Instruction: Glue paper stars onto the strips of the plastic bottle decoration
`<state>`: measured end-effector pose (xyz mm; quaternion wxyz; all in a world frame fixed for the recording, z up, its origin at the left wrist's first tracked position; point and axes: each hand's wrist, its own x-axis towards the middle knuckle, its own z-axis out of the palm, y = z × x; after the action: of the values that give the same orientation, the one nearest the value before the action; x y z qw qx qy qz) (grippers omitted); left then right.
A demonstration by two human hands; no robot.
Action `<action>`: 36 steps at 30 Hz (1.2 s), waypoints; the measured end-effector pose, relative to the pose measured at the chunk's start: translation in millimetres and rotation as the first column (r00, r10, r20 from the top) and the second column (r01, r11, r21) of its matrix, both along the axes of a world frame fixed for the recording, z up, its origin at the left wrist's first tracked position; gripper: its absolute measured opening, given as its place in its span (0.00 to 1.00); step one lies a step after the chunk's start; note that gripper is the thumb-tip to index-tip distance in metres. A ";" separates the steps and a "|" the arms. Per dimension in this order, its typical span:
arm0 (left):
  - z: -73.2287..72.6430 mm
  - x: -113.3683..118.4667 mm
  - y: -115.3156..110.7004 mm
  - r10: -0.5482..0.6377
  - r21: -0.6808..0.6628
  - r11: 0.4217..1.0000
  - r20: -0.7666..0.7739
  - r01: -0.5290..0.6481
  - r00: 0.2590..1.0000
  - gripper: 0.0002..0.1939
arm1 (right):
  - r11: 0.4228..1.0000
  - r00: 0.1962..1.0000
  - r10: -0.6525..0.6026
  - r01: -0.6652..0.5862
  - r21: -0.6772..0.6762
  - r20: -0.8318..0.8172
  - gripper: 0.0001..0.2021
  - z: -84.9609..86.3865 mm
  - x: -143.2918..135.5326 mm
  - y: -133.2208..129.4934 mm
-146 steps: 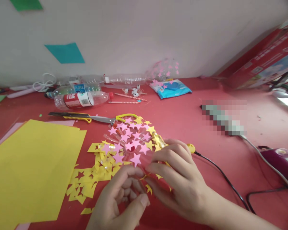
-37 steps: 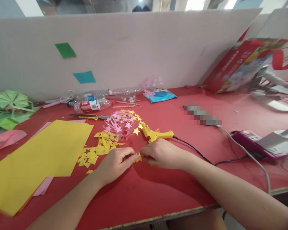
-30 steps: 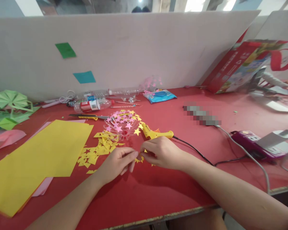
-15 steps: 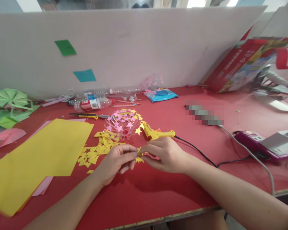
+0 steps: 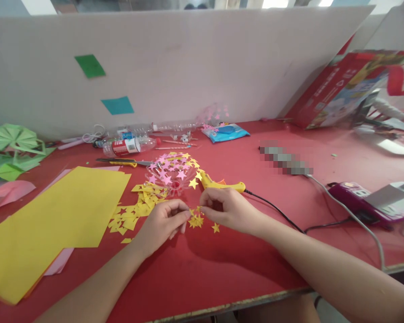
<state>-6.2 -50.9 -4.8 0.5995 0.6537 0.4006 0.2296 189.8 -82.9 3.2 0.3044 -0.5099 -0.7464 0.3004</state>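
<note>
My left hand pinches a small yellow paper star between thumb and fingers, mostly hidden by the fingertips. Just to its right, the fingertips of my right hand are closed on another bit of yellow star. A small pile of yellow stars lies on the table below and between the hands, and a single yellow star lies apart under my right hand. Behind the hands stands a clear plastic flower-shaped piece covered with pink and yellow stars. A yellow glue gun lies beyond my right hand.
Yellow paper offcuts and large yellow sheets lie left. Further back are a utility knife, plastic bottles and a blue wipes packet. A power strip and cables are right; a white board stands behind.
My hands have drawn slightly apart, the right one moving up and away. More of the star pile shows between them, and a single star beneath my right hand is now visible.
</note>
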 end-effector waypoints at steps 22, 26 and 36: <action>4.1 -4.6 -9.1 0.043 0.334 0.940 0.092 -0.072 0.995 0.09 | 0.911 0.877 -0.300 0.146 0.385 0.376 0.14 12.5 28.1 6.3; 6.7 -9.1 -11.5 0.070 0.526 0.841 0.131 -0.129 0.989 0.09 | 0.969 0.671 -0.241 0.124 0.213 0.702 0.19 6.9 35.7 17.2; 7.1 -9.4 -10.0 0.128 0.568 0.794 0.196 -0.219 0.972 0.09 | 0.923 0.687 -0.385 0.303 0.239 0.617 0.15 -6.1 38.9 32.6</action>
<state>-15.6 -60.9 2.3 0.3733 0.7480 0.3233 0.4434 228.6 -50.2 -2.9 0.1053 -0.6941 -0.7121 -0.0035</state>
